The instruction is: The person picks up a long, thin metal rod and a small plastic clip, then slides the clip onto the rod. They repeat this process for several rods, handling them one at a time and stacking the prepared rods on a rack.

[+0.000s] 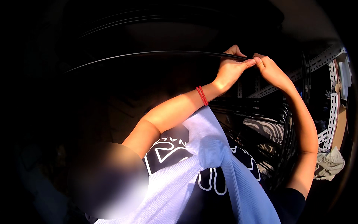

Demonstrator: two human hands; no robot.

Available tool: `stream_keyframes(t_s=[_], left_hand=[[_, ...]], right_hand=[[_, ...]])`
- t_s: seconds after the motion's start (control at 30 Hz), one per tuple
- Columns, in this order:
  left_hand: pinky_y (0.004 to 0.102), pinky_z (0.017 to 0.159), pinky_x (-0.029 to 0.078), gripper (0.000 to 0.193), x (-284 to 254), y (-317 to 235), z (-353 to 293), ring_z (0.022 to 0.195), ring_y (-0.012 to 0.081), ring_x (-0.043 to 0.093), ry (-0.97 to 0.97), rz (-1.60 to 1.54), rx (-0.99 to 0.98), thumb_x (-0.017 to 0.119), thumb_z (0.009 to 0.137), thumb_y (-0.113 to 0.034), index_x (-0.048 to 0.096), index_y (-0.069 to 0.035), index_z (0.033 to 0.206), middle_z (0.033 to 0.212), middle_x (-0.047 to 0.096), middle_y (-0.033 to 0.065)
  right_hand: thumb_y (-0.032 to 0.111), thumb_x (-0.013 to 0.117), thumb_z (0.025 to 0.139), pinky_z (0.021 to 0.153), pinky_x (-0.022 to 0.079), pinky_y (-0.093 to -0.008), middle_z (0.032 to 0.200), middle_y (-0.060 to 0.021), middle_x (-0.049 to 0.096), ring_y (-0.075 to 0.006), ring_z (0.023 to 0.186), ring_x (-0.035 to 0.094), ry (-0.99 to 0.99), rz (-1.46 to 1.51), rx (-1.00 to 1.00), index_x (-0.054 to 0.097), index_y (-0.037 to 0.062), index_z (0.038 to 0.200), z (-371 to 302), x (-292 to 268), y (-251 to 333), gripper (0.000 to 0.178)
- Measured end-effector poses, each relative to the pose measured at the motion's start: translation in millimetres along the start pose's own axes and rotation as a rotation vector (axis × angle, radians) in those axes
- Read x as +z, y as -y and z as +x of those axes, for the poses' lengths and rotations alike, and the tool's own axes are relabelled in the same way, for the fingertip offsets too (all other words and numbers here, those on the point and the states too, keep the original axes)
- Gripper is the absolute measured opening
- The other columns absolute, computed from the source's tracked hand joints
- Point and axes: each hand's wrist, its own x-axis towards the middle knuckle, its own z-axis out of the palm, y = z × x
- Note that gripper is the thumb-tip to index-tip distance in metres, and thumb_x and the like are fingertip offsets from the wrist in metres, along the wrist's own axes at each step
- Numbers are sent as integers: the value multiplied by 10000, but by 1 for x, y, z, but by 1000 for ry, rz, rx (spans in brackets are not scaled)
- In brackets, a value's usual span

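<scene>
A long, thin black rod or tube (164,52) stretches across the upper middle, from the dark left side to my hands. It looks bowed, though the lens bends straight edges, and its exact kind is unclear. My left hand (232,68) grips it close to its right end, thumb along it and fingers around it. Just beside, my right hand (269,69) is closed in a pinch at the tip, nearly touching my left thumb. Whatever small part lies between the right fingers is hidden. A red beaded bracelet (202,96) circles my left wrist.
Several black metal tubes or frames (286,123) stand low on the right, with striped cloth (264,128) among them. Beyond are a white perforated metal rack (333,100) and a crumpled beige cloth (330,164). A light blue knotted cloth (212,153) hangs over my chest. Deep shadow covers the left.
</scene>
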Motion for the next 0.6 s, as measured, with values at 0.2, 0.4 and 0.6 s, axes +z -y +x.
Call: stream_keyframes(t_s=[0.2,0.4,0.6], left_hand=[[152,373,276,298,2,0,1,435,17,395,-21,48,9,710,739,-135,421,-94,677,552,488,-20],[158,366,279,307,3,-5,2,423,23,394,-40,61,-18,713,733,-137,416,-98,663,542,479,-19],[159,373,281,294,3,-6,3,428,26,379,-38,55,-27,705,743,-147,421,-95,685,547,465,-26]], right_hand=[[255,331,912,685,416,-372,739,-216,563,-324,728,549,32,0,-8,512,-56,820,2,-1,-4,371],[245,321,906,721,423,-369,790,-226,576,-336,778,558,14,-8,-5,523,-60,831,2,-3,1,373],[255,318,905,743,421,-376,823,-224,583,-341,795,556,-2,-8,-2,535,-61,865,5,-2,-2,385]])
